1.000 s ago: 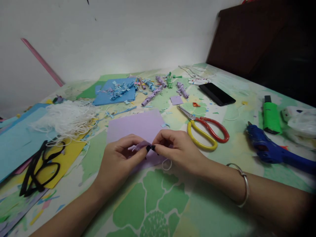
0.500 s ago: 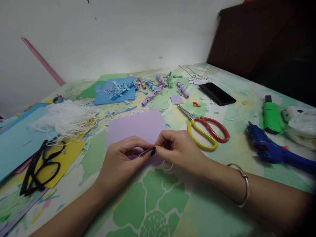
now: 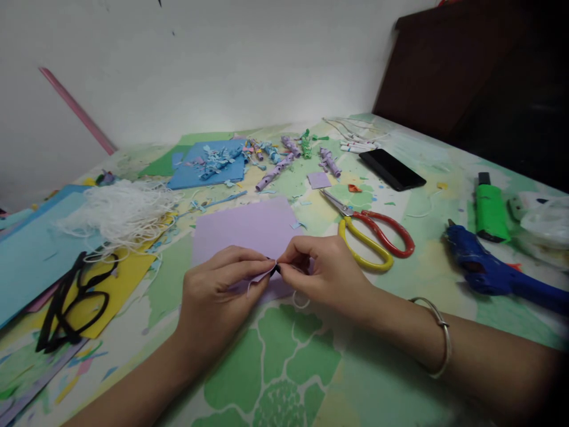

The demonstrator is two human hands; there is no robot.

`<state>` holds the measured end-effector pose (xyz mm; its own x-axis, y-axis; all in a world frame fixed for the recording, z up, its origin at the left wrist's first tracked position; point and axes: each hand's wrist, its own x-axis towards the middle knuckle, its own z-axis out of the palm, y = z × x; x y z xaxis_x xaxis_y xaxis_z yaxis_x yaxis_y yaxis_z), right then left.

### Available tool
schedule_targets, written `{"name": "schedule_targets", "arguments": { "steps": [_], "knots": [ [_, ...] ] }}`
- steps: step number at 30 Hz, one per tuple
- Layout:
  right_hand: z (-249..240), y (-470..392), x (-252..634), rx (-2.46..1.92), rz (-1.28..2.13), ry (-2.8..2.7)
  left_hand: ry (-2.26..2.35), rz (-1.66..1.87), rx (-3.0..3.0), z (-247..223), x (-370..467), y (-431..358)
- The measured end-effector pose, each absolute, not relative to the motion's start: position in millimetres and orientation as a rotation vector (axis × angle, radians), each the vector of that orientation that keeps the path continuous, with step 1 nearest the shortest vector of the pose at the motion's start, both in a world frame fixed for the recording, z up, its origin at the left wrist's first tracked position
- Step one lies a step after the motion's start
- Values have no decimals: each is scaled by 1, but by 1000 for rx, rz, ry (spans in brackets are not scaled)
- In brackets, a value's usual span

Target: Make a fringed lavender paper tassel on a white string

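My left hand (image 3: 224,284) is closed in a pinch on a small piece of purple paper (image 3: 261,276), mostly covered by the fingers. Fingertip to fingertip with it, my right hand (image 3: 322,267) pinches a thin white string (image 3: 301,300), whose loop hangs below the fingers. A short bit of white string also shows by the left thumb. Both hands are just over the near edge of a purple paper sheet (image 3: 242,225) lying on the patterned tablecloth. How string and paper meet is hidden by the fingertips.
Scissors (image 3: 367,240) with red and yellow handles lie right of my hands, near a black phone (image 3: 392,169) and a blue glue gun (image 3: 484,267). Leftward are tangled white string (image 3: 122,213) and black glasses (image 3: 73,308). Rolled purple paper tubes (image 3: 275,172) lie behind.
The left fingers have shifted slightly along the purple paper, and the fingertips of both hands press closer together. The string loop below my right hand has moved a little.
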<state>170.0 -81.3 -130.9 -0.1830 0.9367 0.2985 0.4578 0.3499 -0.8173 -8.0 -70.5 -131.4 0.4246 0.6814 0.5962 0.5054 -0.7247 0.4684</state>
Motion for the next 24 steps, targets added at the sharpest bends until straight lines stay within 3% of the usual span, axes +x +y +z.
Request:
{"name": "schedule_targets", "arguments": {
  "steps": [14,24],
  "knots": [
    [-130,-83,168,-1295,779,-1770,919,1242,2751,-137,-12,-73],
    [-127,-78,174,-1116,853,-1809,1191,1152,2251,-126,-5,-74]
  ]
}}
